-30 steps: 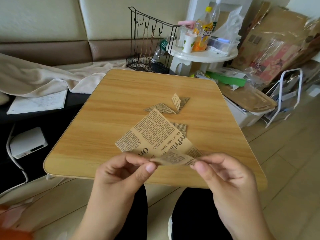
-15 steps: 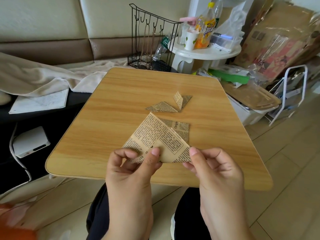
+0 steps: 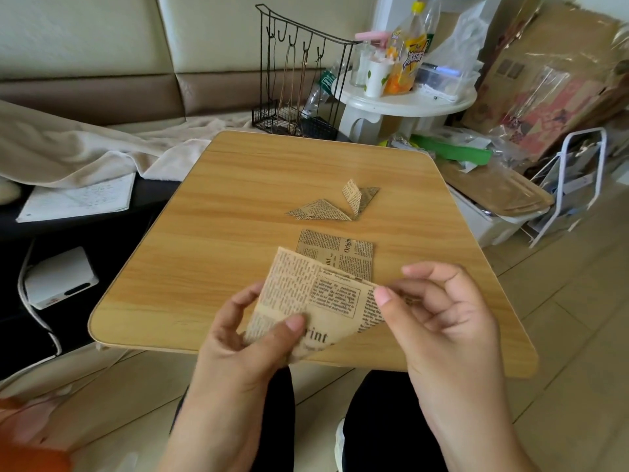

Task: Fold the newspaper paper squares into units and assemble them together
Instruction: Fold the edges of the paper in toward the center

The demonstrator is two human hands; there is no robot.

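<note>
At the near edge of the counter point(image 3: 211, 253), the left hand point(image 3: 248, 338) pinches the lower left of a paper square point(image 3: 316, 301), thumb on top, apparently to steady it for folding; its fingers underneath are hidden by the sheet. The right hand point(image 3: 439, 311) has its grip closed on the sheet's right corner, holding it lifted above the counter. Farther back lie another flat square point(image 3: 340, 248) and two folded units point(image 3: 333, 204), awaiting assembly; whether those two touch is hard to tell.
</note>
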